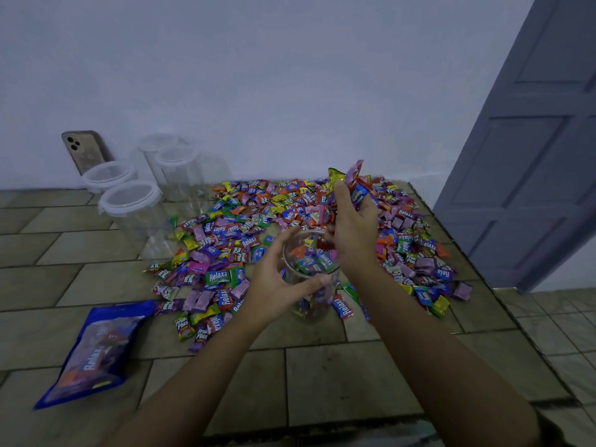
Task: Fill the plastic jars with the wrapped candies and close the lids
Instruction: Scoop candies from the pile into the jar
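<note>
A clear plastic jar (311, 287) without a lid stands on the tiled counter, partly filled with wrapped candies. My left hand (274, 282) grips its near left side around the rim. My right hand (350, 224) hovers just above and behind the jar mouth, closed on a handful of wrapped candies (350, 179) that stick up from the fist. A wide heap of colourful wrapped candies (232, 240) spreads over the counter around the jar. Several empty clear jars with white lids on stand at the back left, the nearest (135, 214) beside the heap.
A blue Relaxa candy bag (93, 346) lies flat at the front left. A phone (85, 151) leans on the wall behind the jars. The counter's edge (483, 285) runs along the right, with a grey door (532, 140) beyond it.
</note>
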